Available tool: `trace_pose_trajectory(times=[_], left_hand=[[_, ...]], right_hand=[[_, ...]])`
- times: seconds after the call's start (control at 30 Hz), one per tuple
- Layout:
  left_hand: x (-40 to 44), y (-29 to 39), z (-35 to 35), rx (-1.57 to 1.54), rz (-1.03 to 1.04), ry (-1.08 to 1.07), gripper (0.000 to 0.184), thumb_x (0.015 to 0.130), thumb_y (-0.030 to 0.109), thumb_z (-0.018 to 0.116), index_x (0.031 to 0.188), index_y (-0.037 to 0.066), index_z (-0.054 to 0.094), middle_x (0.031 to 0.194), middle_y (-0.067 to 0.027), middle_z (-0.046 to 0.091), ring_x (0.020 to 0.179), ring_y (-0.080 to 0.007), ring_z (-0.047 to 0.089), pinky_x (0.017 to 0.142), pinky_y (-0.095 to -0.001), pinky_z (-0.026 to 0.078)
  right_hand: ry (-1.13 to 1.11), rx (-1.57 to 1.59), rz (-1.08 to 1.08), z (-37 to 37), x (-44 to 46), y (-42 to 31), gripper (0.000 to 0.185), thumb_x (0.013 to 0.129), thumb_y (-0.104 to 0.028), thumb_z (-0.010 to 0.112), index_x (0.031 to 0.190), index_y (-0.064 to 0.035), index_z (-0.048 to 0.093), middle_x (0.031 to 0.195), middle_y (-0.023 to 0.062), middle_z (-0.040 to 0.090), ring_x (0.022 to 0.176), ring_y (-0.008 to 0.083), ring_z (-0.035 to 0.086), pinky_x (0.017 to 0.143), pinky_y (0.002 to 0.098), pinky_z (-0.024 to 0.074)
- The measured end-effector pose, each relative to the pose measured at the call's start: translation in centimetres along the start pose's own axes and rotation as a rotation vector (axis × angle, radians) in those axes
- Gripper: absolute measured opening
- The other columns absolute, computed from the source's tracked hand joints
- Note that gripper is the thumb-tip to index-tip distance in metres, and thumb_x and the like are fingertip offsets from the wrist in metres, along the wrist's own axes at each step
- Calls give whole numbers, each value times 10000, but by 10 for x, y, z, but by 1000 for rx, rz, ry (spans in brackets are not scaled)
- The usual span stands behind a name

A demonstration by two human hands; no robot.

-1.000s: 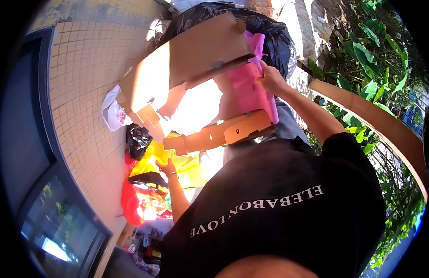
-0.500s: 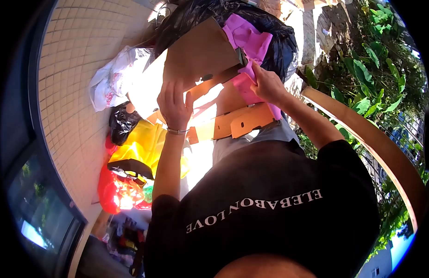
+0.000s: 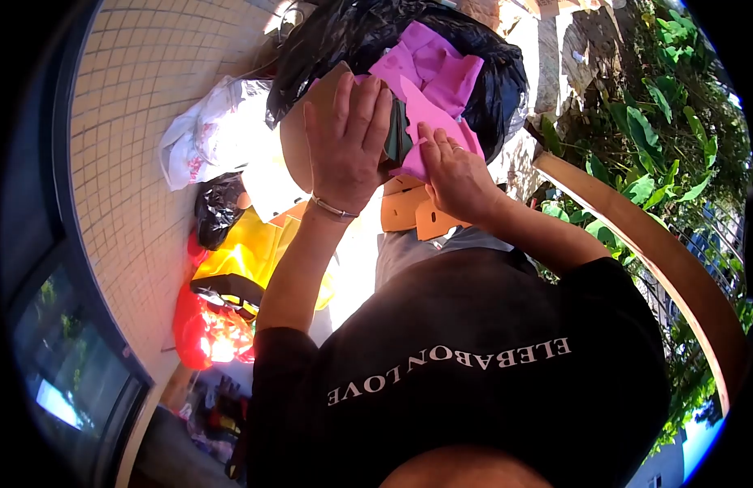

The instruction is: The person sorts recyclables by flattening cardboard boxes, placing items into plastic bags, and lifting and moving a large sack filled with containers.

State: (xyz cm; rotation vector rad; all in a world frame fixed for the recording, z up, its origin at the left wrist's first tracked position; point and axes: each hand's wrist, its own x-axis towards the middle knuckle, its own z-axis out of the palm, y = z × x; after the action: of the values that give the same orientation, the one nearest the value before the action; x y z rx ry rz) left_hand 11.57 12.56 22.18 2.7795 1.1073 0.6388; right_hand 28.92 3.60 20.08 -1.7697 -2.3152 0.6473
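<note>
My left hand lies with stretched fingers over a brown cardboard piece, whose lower edge its palm covers. Against a pink sheet rests my right hand, a ring on one finger; its fingers are extended and pressed flat, the thumb mostly hidden. A dark green edge shows between the cardboard and the pink sheet. Behind both hands a black plastic bag spreads out, with more crumpled pink material on it. Orange-brown cardboard flaps stick out below my right hand.
To the left are a white plastic bag, a small black bag, a yellow bag and a red bag by a tiled wall. A curved railing and leafy plants border the right side.
My left hand has moved up and right onto the cardboard, which has tilted and looks narrower. My right hand has shifted down and left, from gripping the pink sheet's edge to pressing on it.
</note>
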Motion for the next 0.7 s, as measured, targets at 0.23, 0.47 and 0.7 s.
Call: trace_pose_trajectory(times=[0.23, 0.47, 0.7], left_hand=[[7, 3, -15, 6, -11, -161, 502, 716, 321, 688, 1161, 143, 538, 1259, -214, 444, 1181, -411, 431, 870, -474, 433], [-2, -10, -12, -41, -134, -346, 251, 704, 178, 672, 910, 48, 613, 937, -217, 531, 866, -369, 604, 670, -392, 525], [5, -24, -35, -185, -42, -288, 250, 646, 230, 685, 801, 57, 594, 833, -175, 549, 708, -327, 601, 610, -386, 510]], right_hand=[[17, 14, -21, -13, 1, -5, 761, 733, -135, 586, 1397, -21, 230, 1144, 345, 477, 980, 384, 576, 697, 355, 518], [134, -104, -229, -40, 23, -14, 659, 752, -105, 568, 1362, -78, 321, 1333, 239, 367, 1265, 334, 366, 959, 370, 377], [72, 320, -531, -39, 42, -8, 735, 606, -39, 640, 1282, 15, 356, 1318, 182, 393, 1287, 304, 339, 962, 480, 316]])
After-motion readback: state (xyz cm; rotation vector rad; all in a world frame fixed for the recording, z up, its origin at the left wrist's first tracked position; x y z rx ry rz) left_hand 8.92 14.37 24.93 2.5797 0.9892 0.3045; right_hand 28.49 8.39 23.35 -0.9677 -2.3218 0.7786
